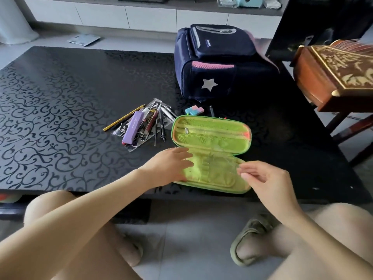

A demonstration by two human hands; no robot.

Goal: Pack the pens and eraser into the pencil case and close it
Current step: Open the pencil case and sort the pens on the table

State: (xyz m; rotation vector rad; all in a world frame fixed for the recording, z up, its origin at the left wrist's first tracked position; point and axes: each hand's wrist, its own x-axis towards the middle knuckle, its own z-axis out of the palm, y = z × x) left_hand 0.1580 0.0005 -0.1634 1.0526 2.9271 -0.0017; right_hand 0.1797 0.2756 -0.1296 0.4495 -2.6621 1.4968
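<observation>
A green pencil case (212,134) lies wide open on the black table, its mesh-pocket lid away from me and its near half close to the table's front edge. My left hand (171,164) rests flat on the left end of the near half, fingers spread. My right hand (264,178) hovers over the right end, fingers loosely curled, holding nothing. A heap of pens (153,122), a yellow pencil (123,118) and a purple box (132,128) lies left of the case. A pastel eraser (194,110) sits just behind the lid.
A navy backpack (220,63) with a white star stands behind the case. A carved wooden box (339,73) sits on a stand at the right. The patterned black table (60,118) stretches to the left. My knees and slippered feet are below the table edge.
</observation>
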